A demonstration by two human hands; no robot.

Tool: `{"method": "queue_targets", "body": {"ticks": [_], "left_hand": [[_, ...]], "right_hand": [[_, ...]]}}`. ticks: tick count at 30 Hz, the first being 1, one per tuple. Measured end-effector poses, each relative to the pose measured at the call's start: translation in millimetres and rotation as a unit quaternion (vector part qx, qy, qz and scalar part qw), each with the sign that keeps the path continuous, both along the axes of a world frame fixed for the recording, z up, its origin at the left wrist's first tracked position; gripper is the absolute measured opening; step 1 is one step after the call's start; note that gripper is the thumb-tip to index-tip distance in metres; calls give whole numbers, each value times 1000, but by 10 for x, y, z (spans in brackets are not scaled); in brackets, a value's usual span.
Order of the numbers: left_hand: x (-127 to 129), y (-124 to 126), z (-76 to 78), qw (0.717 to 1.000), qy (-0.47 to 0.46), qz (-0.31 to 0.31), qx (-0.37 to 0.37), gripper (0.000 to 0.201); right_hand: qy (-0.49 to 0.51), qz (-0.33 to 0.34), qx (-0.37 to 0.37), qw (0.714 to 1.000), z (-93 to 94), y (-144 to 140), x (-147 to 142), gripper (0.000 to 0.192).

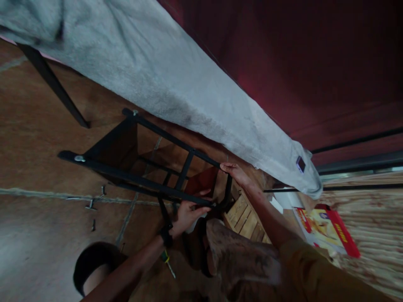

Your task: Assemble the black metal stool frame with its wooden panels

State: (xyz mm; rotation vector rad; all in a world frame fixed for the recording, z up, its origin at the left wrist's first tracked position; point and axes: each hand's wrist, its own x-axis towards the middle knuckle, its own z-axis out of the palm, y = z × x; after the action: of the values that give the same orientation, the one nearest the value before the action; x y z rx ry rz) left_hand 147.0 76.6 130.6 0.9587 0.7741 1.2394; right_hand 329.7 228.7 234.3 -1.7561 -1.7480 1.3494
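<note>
Nearest to us, our left hand (185, 214) wraps its fingers around a lower bar of the black metal frame of square tubes (141, 167), thumb lying along the bar, a dark band on the wrist. Just beyond, our right hand (236, 173) reaches out from a mustard sleeve (315, 268) and closes over the frame's upper bar where it meets an end post. The frame lies tipped on its side between both hands, its long legs stretching away to the left over the brown floor (37, 138), with pale caps on the leg ends. Under the right forearm we see a slatted wooden panel (244, 216), touching the frame's near end as far as we can tell. To the right, a red and yellow printed carton (327, 228) lies flat beside a pale wood-grain surface (374, 226). On the floor to the left, a few small metal screws (91, 203) lie scattered, well apart from the hands. Farther off, a long grey fuzzy cloth (176, 79) hangs across the view above the frame, and behind it stands a dark red wall (299, 54).
</note>
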Motion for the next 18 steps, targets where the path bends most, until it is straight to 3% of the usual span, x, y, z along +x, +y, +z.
{"method": "queue_targets", "body": {"ticks": [3, 6, 8, 11, 15, 18], "left_hand": [[-27, -104, -13, 995, 70, 67, -32, 27], [-192, -287, 134, 979, 190, 76, -24, 23], [-354, -438, 352, 957, 286, 39, 24, 20], [-548, -571, 808, 917, 388, -25, 91, 21], [-542, -298, 1356, 868, 467, -40, 163, 30], [-436, 81, 1508, 813, 551, -54, 179, 29]], "right_hand": [[13, 22, 7, 1000, -40, 27, -62, 37], [22, 52, 21, 998, -119, 81, -81, 37], [10, 62, 29, 998, -173, 112, -89, 36], [-27, 73, 37, 996, -218, 133, -134, 32], [-30, 72, 42, 996, -174, 140, -263, 28], [-37, 81, 49, 995, -95, 151, -381, 26]]}}
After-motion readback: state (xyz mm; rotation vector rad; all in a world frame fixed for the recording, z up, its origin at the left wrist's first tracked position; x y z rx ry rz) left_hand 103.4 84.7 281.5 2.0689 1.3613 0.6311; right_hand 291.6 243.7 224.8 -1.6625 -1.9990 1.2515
